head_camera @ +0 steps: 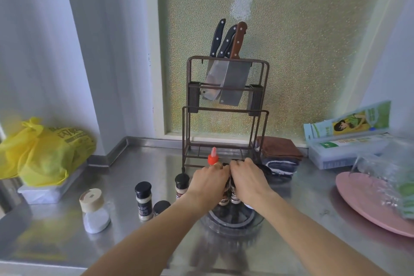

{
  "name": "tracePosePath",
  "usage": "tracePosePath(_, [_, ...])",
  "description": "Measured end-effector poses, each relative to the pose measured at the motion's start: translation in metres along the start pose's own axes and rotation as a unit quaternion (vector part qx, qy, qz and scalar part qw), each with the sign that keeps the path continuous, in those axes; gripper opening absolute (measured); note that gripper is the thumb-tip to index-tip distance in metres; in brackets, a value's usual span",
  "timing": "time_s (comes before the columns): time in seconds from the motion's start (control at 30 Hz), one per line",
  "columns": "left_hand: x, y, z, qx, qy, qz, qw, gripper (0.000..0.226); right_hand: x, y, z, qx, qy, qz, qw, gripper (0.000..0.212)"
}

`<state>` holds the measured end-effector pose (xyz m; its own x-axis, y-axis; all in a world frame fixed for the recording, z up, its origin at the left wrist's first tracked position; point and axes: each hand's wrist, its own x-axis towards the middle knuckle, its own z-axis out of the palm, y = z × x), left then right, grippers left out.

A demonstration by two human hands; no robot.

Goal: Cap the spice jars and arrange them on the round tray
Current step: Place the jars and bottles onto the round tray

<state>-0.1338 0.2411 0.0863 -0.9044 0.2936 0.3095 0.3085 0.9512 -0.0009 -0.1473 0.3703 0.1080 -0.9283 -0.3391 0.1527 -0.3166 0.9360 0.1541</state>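
**Working both hands over jars on the round tray**

Working from the head view, we find the left hand [209, 178] and the right hand [247, 177] side by side, knuckles up, over two spice jars [228, 195] that stand upright and touching on the round tray [233, 219]. The fingers curl down over the jar tops and hide them, so we cannot tell whether either hand is closed on a cap or jar. We judge the paired posture suits steadying one jar while a cap is seated.

Three jars remain off the tray on the steel tabletop [302, 204]: one black-capped jar [143, 199] well to the left, a second [181, 185] just beside the left wrist, and a third [160, 207] partly hidden behind the left forearm. All three appear capped and, in our judgement, await transfer.

A beige-lidded shaker [94, 210] stands further left, and a red-nozzled bottle [212, 157] stands just beyond the hands. The knife rack [226, 105] stands close behind the work area; we note it as a hazard for any reach forward.
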Motion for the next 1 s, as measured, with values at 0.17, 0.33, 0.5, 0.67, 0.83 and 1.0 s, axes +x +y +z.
tracePosePath(0.17, [0.002,0.001,0.012,0.005,0.016,-0.008,1.0,0.019,-0.003,0.004,-0.001,-0.072,0.017,-0.03,0.997,0.03])
tracePosePath(0.33, [0.001,0.0,0.019,-0.018,0.05,0.007,0.999,0.028,-0.006,0.007,0.002,-0.052,0.036,-0.033,0.997,0.031])
tracePosePath(0.5, [-0.017,-0.006,-0.008,-0.027,0.073,-0.013,0.997,0.045,-0.013,0.008,-0.011,-0.005,0.073,-0.026,0.997,0.037])
tracePosePath(0.67, [-0.06,-0.042,-0.058,-0.054,0.148,-0.046,0.986,0.041,-0.026,-0.019,-0.034,0.121,0.131,-0.033,0.983,0.037])
tracePosePath(0.83, [-0.108,-0.111,-0.084,-0.014,0.157,-0.158,0.975,0.038,-0.032,-0.077,-0.044,0.191,0.117,-0.074,0.972,0.032])
tracePosePath(1.0, [-0.151,-0.181,-0.064,-0.045,0.039,-0.321,0.945,0.06,-0.033,-0.127,-0.035,0.223,0.082,-0.103,0.966,0.033])
